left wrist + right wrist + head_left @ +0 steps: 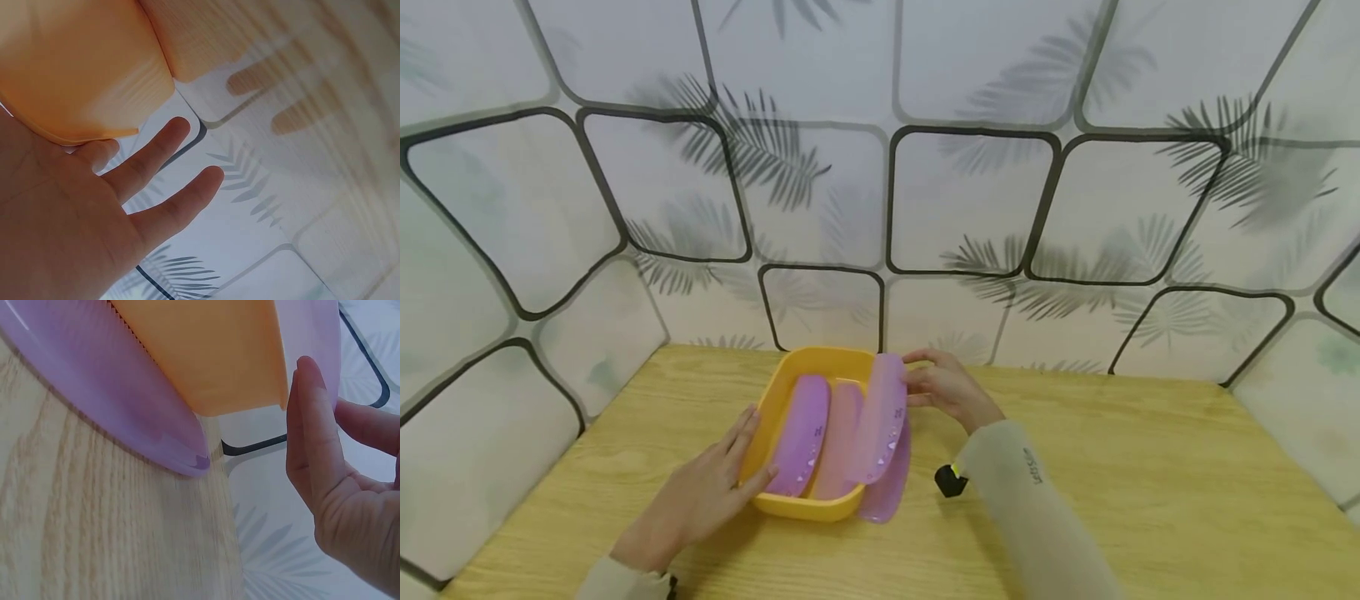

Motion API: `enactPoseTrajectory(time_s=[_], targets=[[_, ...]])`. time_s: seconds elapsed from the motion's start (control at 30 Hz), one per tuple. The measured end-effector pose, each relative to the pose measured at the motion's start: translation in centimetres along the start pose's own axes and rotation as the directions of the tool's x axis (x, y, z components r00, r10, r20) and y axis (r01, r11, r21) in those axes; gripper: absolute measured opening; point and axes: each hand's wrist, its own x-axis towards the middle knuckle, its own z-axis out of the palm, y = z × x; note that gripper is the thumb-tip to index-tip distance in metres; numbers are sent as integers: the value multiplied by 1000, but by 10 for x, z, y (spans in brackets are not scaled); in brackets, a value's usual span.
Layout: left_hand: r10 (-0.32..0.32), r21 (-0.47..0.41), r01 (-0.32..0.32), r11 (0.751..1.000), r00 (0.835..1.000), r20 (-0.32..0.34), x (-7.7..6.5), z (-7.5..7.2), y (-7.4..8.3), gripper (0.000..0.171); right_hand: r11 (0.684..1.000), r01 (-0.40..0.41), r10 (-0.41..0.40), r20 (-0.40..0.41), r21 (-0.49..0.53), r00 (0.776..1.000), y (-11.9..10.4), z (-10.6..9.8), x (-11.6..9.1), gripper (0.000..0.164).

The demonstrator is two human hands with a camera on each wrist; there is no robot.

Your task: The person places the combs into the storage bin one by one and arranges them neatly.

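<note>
In the head view a yellow plastic basket (820, 510) stands on the table. Inside lie a purple comb (802, 437), crescent-shaped with small white prints, and a pinker comb (838, 442). My left hand (711, 483) rests against the basket's left side, thumb at the front-left rim; its straight fingers spread out in the left wrist view. With thumb and fingertips my right hand (951, 387) pinches the far end of a light purple comb (883, 421), tilted over the right rim. Another purple comb (144, 419) with a toothed edge lies outside, along the basket's right side.
The wooden table (1120, 467) extends to both sides. Behind it rises a wall covering (970, 200) with dark rounded outlines and leaf prints. A small black device (951, 481) sits at the right sleeve.
</note>
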Motion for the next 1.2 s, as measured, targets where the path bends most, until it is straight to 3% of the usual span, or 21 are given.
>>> enactPoseTrajectory(time_s=[0.27,0.6,0.83,1.2], targets=[[-18,-9,18,1000,999,32,-2,2,0,79,998,-13,12,-32,-54,999,2,5,2,32],[-16,0,16,1000,1000,-2,-2,1,0,77,989,9,-11,-12,-145,1000,-2,12,2,32],[-3,0,3,1000,1000,-1,0,0,0,78,979,-21,9,-59,-202,998,-4,20,7,36],[1,4,-1,1000,1000,-23,0,-1,1,77,977,-13,-1,-65,-211,998,-6,21,8,29]])
